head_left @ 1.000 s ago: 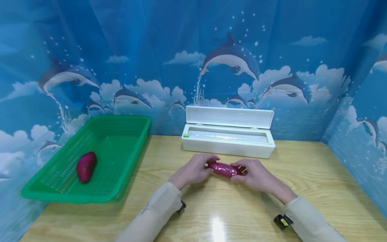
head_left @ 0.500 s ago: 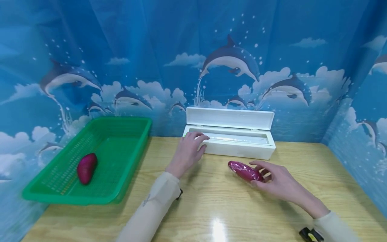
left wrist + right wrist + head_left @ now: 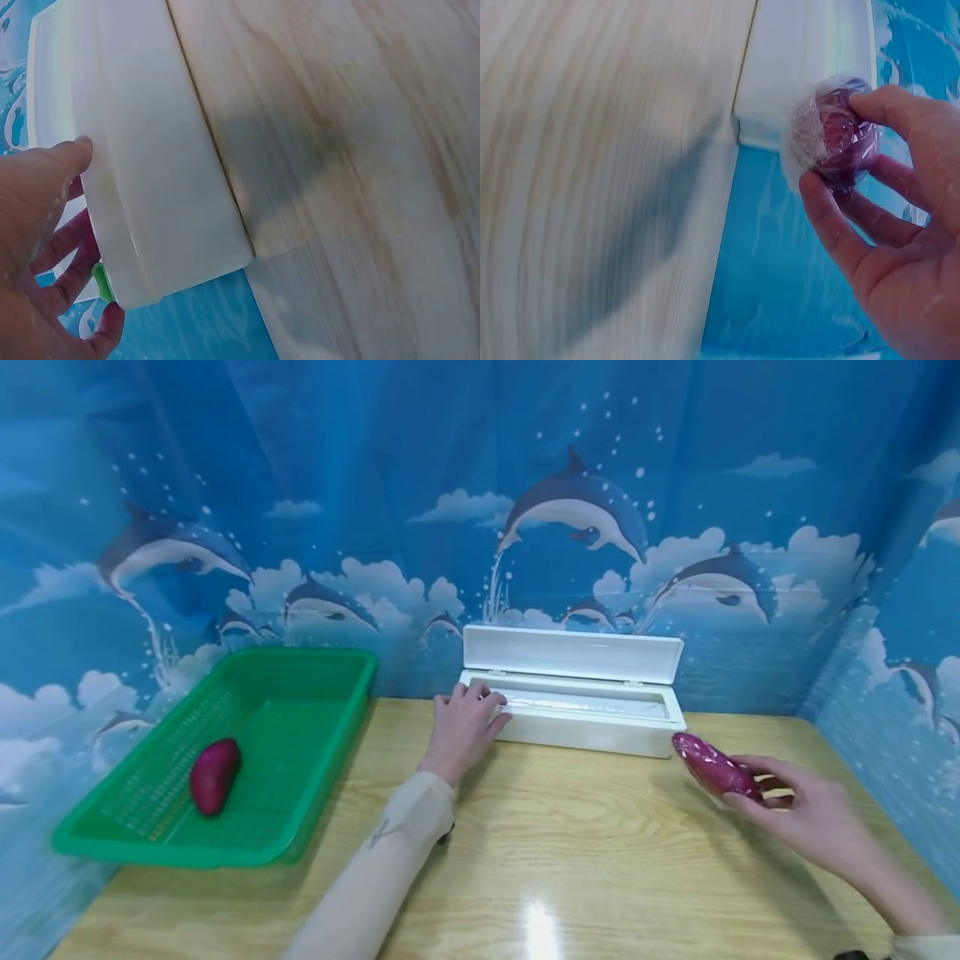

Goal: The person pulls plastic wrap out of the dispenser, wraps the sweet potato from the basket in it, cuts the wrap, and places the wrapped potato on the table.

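My right hand (image 3: 802, 810) pinches one end of a glossy purple sweet potato (image 3: 712, 767) between thumb and fingers, at the right side of the table. Clear cling film (image 3: 810, 139) wraps it, crumpled at the end seen in the right wrist view. My left hand (image 3: 461, 727) is at the left end of a white cling film dispenser (image 3: 585, 731), its lid (image 3: 570, 653) raised. In the left wrist view the thumb (image 3: 75, 154) lies at the front rim, and loosely bent fingers reach over the end beside a green slider (image 3: 103, 282).
A green plastic basket (image 3: 330, 760) stands at the left with an unwrapped purple sweet potato (image 3: 215, 775) in it. A dolphin-printed blue curtain (image 3: 420, 485) hangs behind and beside the wooden table (image 3: 570, 852).
Both hands held the wrapped sweet potato in front of the dispenser. The left let go and moved to the dispenser's left end; the right carried the sweet potato rightward, past the dispenser's right end.
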`<state>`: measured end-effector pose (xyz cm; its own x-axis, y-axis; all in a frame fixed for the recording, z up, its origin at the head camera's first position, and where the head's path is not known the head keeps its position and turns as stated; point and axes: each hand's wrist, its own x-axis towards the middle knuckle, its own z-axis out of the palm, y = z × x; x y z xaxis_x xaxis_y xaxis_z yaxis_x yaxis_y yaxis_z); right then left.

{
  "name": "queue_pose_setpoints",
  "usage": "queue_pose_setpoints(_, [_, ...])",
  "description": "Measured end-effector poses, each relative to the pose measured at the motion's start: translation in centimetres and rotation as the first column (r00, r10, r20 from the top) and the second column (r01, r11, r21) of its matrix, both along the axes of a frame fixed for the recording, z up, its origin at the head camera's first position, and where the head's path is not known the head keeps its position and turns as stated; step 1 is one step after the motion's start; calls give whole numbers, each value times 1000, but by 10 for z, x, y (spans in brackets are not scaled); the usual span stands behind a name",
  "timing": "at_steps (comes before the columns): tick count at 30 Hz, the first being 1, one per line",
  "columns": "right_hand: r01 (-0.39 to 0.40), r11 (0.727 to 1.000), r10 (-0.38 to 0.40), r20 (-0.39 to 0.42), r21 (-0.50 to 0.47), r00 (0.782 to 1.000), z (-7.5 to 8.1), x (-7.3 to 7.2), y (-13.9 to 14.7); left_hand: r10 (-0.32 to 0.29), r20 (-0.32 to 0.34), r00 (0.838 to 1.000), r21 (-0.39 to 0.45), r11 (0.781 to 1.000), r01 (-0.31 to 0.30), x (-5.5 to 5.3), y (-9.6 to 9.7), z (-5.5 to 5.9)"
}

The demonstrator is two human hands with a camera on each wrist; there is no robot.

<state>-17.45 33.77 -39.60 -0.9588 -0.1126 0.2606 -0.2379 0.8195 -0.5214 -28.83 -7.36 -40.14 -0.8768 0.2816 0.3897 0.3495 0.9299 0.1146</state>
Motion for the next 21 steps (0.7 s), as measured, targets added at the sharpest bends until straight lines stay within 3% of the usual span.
queue_pose_setpoints(10, [241,965,-244,12,104,970,-8,-13,36,93,-19,995,-51,994,-94,1,6,-4])
queue_pose_setpoints(18, [272,941,-278,3,201,960,-16,-28,53,125,-40,991,-52,991,-127,1,9,-6])
queue_pose_setpoints(21, [262,938,-273,18,228,962,-17,-35,59,129,-18,991,-45,990,-130,0,10,-6])
